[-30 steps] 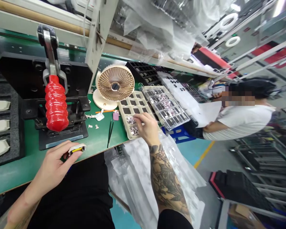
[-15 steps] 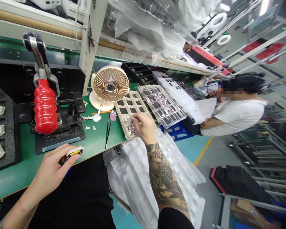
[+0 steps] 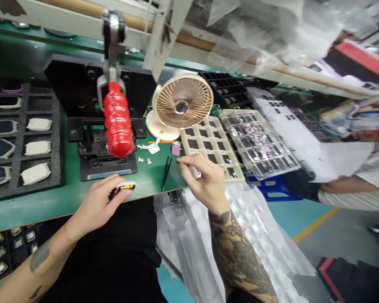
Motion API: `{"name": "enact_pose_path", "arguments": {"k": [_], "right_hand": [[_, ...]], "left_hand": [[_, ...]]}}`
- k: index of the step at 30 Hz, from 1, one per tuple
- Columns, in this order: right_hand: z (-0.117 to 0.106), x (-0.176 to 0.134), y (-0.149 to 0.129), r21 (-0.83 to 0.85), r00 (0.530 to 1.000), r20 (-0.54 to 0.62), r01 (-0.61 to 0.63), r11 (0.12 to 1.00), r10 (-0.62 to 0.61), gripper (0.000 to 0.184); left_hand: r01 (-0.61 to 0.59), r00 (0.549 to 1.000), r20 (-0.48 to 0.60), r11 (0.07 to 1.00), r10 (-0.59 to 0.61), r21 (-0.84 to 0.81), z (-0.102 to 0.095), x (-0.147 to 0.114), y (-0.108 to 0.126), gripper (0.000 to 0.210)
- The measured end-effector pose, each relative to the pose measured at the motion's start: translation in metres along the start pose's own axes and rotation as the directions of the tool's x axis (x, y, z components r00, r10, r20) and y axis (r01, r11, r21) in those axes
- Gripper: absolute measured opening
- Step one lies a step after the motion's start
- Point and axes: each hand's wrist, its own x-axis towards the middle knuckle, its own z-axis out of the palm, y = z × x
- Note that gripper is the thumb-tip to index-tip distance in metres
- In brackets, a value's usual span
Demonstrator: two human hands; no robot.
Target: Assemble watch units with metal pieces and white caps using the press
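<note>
My left hand (image 3: 102, 200) is closed around a small pale watch case (image 3: 131, 183) with a yellow part showing inside, held just over the bench's front edge. My right hand (image 3: 206, 179) is pinched, its fingertips beside the black tweezers (image 3: 166, 173) on the green bench (image 3: 148, 182). A tiny dark spot shows at those fingertips; I cannot make out what it is. Behind this hand sits a cream compartment box (image 3: 233, 153) of small parts, some of it hidden by the hand. A purple piece (image 3: 176, 149) and two tiny metal bits (image 3: 149, 161) lie nearby.
A press with a red handle (image 3: 118, 122) stands behind my left hand. Left of it is a black foam tray (image 3: 57, 168) of watch cases. A cream fan (image 3: 181, 103) stands at the back. Clear-lidded box (image 3: 271, 166) lies right; a co-worker's arm (image 3: 344, 187) is beyond.
My right hand has come out of the compartment box to the left, toward the tweezers, still pinched. The view has swung left, showing more of the foam tray. My left hand keeps the watch case.
</note>
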Motion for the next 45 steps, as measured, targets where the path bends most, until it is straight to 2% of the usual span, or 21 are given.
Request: {"name": "enact_pose_path", "arguments": {"k": [3,6,10,15,19,22,27,32,37,41,45], "right_hand": [[0.018,0.004,-0.036,0.161,0.99,0.072,0.11,0.981,-0.123,0.027],[0.038,0.004,-0.06,0.271,0.985,0.107,0.101,0.957,-0.134,0.031],[0.055,0.006,-0.067,0.344,0.968,0.179,0.108,0.933,-0.178,0.024],[0.055,0.011,-0.064,0.375,0.943,0.207,0.17,0.911,-0.261,0.036],[0.054,0.011,-0.064,0.366,0.936,0.24,0.158,0.917,-0.257,0.041],[0.059,0.006,-0.067,0.357,0.947,0.221,0.143,0.923,-0.233,0.044],[0.08,-0.014,-0.073,0.304,0.967,0.177,0.124,0.945,-0.184,0.066],[0.097,-0.027,-0.077,0.264,0.979,0.093,0.15,0.953,-0.18,0.075],[0.105,-0.032,-0.078,0.251,0.985,0.065,0.138,0.958,-0.159,0.077],[0.107,-0.035,-0.076,0.192,0.981,0.038,0.181,0.965,-0.192,0.076],[0.105,-0.031,-0.072,0.118,0.939,0.06,0.331,0.936,-0.339,0.074]], "left_hand": [[0.0,0.999,0.035,1.0,0.0,0.016,0.0,0.003,0.006,0.02],[-0.01,0.999,0.051,1.0,0.009,0.011,-0.001,0.004,0.009,0.021],[-0.027,0.999,0.041,1.0,0.027,-0.003,-0.001,0.005,0.008,0.022],[-0.047,0.999,0.024,0.999,0.047,-0.008,-0.001,0.005,0.009,0.024],[-0.063,0.998,0.015,0.998,0.063,-0.011,-0.001,0.005,0.009,0.027],[-0.045,0.999,0.006,0.998,0.045,-0.049,-0.001,0.005,0.007,0.029],[0.023,1.0,0.001,0.985,-0.023,-0.168,-0.002,0.005,0.003,0.025],[0.011,0.999,-0.046,0.988,-0.018,-0.152,-0.002,0.004,0.003,0.03],[0.005,0.999,-0.051,0.991,-0.012,-0.134,0.0,0.003,0.002,0.03],[0.016,0.999,-0.038,0.992,-0.021,-0.125,-0.002,0.003,0.003,0.028],[0.019,1.0,-0.021,0.992,-0.022,-0.123,-0.004,0.003,0.005,0.027]]}}
